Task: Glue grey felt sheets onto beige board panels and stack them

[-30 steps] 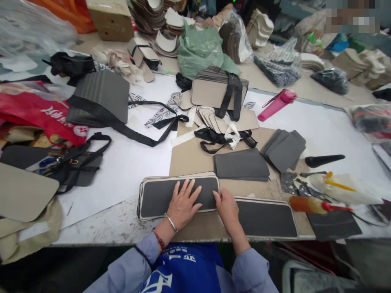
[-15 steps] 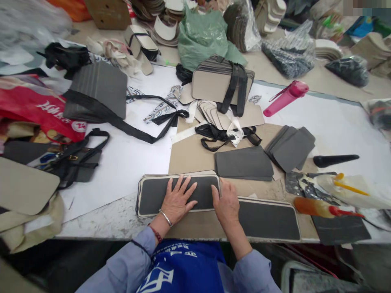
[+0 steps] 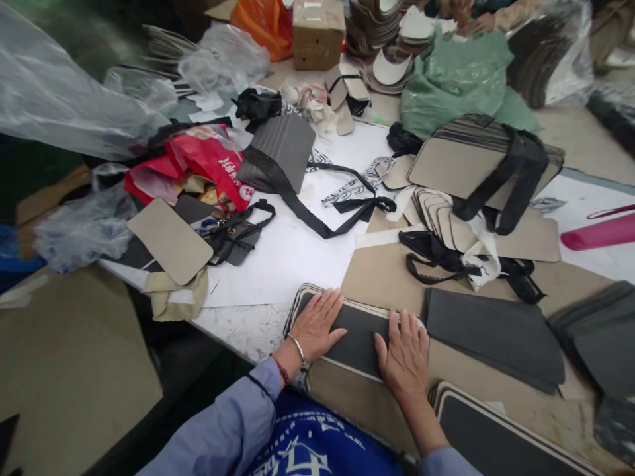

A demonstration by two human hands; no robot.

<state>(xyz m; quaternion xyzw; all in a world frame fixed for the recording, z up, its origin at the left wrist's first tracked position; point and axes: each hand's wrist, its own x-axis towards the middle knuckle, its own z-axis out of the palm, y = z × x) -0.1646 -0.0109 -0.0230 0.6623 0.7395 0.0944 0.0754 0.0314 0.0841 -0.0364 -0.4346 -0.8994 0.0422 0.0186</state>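
Flat on the near edge of the table lies a stack of long rounded panels (image 3: 358,337), each topped panel dark grey with a beige border. My left hand (image 3: 320,324) rests open on the stack's left end, palm down. On its right end my right hand (image 3: 405,354) lies flat with the fingers stretched out. Neither hand grips anything. To the right is a second stack of bordered panels (image 3: 501,436), cut off by the frame. Just behind it lie plain dark grey sheets (image 3: 491,337).
Bundled beige panels tied with black straps (image 3: 461,158) stand at the back right. Black straps (image 3: 466,261) lie before them. A strapped grey stack (image 3: 282,152), a red bag (image 3: 213,162) and a beige panel (image 3: 171,241) lie left. A green plastic bag (image 3: 456,79) sits behind.
The view has swung left, so everything appears further right. My left hand has slid to the stack's left end, and my right hand has moved from its right edge onto its top.
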